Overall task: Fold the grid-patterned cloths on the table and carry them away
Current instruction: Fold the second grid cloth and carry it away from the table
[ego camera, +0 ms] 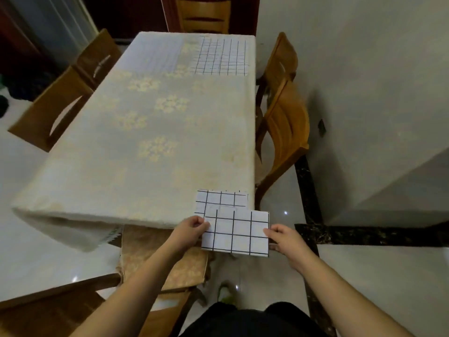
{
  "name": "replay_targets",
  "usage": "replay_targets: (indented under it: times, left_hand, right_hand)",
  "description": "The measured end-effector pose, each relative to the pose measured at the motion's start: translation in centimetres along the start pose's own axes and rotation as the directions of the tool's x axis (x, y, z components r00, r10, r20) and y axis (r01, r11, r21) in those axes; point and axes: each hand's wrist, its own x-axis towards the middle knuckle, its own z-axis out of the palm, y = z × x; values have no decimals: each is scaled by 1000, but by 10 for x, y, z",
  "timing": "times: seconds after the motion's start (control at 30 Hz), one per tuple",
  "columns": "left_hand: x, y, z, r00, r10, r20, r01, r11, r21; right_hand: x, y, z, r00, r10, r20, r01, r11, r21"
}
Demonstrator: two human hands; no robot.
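Two hands, left hand point(192, 227), right hand point(283, 239), gripping folded cloth point(239, 235) edges

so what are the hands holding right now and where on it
A folded grid-patterned cloth: the left hand pinches its left edge and the right hand pinches its right edge.

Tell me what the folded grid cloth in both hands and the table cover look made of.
Folded grid cloth: thin white woven fabric with black printed lines, matte; it holds flat, crisp edges in the grip of left hand and right hand, possibly cotton. Table cover: thicker pale fabric with a faint floral pattern, draping softly over the edge.
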Motion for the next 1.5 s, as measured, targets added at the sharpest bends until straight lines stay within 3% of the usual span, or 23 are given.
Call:
replay_targets:
  times: [0.2, 0.5, 0.7, 1.07, 1.23, 1.3, 1.4, 1.5]
  left_hand:
    - [41, -2, -11, 995, -26, -96, 31, 998, 48]
    - [87, 14, -12, 958, 23, -287, 70, 947, 312]
    - [107, 8, -20, 957, -7, -289, 129, 905, 405]
    - [122, 3, -31, 958, 45, -283, 98, 877, 471]
    - [123, 1, -30, 958, 62, -281, 79, 883, 462]
    - [123, -1, -28, 946, 105, -306, 48, 890, 454]
    - [123, -7, -23, 880, 277, -385, -28, 841, 540]
    - [124, -16, -15, 789, 569, -234, -195, 592, 782]
  right_hand:
    - [40, -19, 14, 999, 38, -3, -38, 992, -122]
    - [109, -39, 30, 1000, 8, -14, -14, 893, -449]
    - [133, -39, 40, 999, -2, -47, -23, 853, -521]
    - [144, -35, 52, 996, -52, -66, -3, 764, -645]
    - [134, -36, 56, 975, -165, -148, 12, 704, -711]
    - [129, -36, 61, 952, -263, -157, 59, 660, -749]
    - [127, -38, 73, 878, -477, -45, 266, 563, -783]
    - [131, -40, 91, 764, -631, 130, 451, 379, -808]
